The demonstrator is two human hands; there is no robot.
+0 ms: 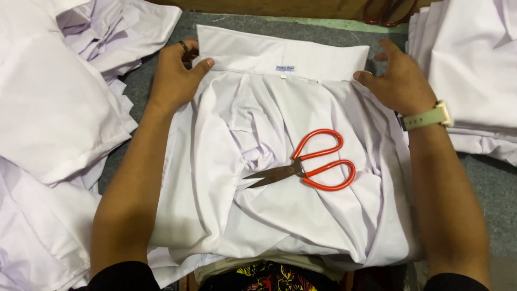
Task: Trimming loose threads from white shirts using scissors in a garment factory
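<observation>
White cotton fills my view: a folded shirt (280, 178) lies between both hands, collar away from me, its long axis crosswise. My left hand (175, 75) and right hand (401, 81) press flat on the collar corners, fingers loosely spread, equally near. Red-handled scissors (307, 164) rest on the shirt.
</observation>
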